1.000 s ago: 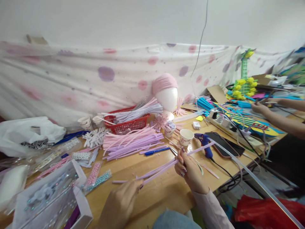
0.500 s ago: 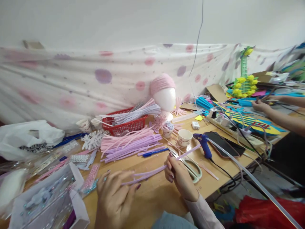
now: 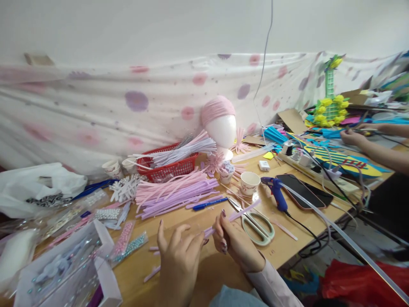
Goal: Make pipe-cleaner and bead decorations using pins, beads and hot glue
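My right hand (image 3: 234,244) is closed round a few lilac and pink foam strips (image 3: 240,212) that stick out up and to the right above the wooden table (image 3: 204,273). My left hand (image 3: 179,258) is just left of it, thumb and fingertips pinching the same strips near their middle while the other fingers are raised. The loose strip ends trail down to the left onto the table. Pale green scissors (image 3: 257,224) lie right of my right hand.
A pile of pink and lilac strips (image 3: 174,192), a red basket (image 3: 169,164), a foam head with a pink cap (image 3: 222,125), paper cups (image 3: 249,182), a blue glue gun (image 3: 276,194), phones (image 3: 300,189) and bead packets (image 3: 128,241) crowd the table. Another person's hands (image 3: 353,137) work at the far right.
My left hand has slid right along the strips until it is close to my right hand, and the strips now bunch between them. The scissors have come into view.
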A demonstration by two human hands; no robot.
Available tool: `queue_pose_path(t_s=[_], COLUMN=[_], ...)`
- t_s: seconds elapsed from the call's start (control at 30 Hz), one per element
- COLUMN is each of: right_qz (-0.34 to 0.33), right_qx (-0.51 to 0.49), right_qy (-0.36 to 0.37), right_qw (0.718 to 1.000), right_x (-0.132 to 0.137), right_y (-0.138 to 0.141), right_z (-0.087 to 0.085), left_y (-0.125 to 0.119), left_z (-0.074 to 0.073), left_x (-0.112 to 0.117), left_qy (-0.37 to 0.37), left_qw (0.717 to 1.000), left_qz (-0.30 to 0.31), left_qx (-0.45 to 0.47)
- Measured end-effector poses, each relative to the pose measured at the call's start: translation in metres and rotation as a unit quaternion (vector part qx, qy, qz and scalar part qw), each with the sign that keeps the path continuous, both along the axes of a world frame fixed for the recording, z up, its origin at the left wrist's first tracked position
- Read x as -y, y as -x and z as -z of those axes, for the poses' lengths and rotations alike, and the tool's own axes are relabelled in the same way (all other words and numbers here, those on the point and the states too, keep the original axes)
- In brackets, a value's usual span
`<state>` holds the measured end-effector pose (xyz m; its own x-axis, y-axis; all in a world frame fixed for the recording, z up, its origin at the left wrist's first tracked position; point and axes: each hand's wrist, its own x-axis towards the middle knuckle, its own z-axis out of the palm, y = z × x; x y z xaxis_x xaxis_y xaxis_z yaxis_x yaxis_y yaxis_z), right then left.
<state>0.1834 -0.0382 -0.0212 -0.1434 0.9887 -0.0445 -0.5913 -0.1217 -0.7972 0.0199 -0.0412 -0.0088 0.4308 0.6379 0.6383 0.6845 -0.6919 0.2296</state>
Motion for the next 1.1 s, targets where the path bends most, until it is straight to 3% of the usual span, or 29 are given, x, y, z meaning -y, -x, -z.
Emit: queue_pose_path(t_s=[0.37,0.63,0.77,0.87,0.93,1.1], right_qz=[0.074,0.187,0.249,0.285,0.27,0.135], right_qx=[-0.029,-0.008,0.025,0.107,0.197,0.395], right_qy=[0.073,0.062,0.027,-0.007,-0.02,-0.045], right_qw=[0.994,0.98,0.968,0.953,0.942,0.908], right_x=[-0.004,-0.008,-0.005,0.001,0.006,0.014], right_y=[-0.017,-0.048,-0.062,-0.068,-0.068,-0.061], right_z=[-0.009,-0.006,-0.013,-0.017,-0.019,-0.023], left_y=[0.041,0.059,0.068,0.074,0.075,0.063], left_z=[0.012,0.035,0.037,0.033,0.029,0.019], left_x=[-0.01,-0.013,-0.015,-0.018,-0.02,-0.02], left_qy=[-0.018,0.016,0.037,0.042,0.04,0.075], left_qw=[0.996,0.992,0.984,0.981,0.981,0.98], left_qz=[-0.019,-0.101,-0.138,-0.132,-0.117,-0.099], left_qx=[-0.083,-0.071,-0.106,-0.136,-0.148,-0.156])
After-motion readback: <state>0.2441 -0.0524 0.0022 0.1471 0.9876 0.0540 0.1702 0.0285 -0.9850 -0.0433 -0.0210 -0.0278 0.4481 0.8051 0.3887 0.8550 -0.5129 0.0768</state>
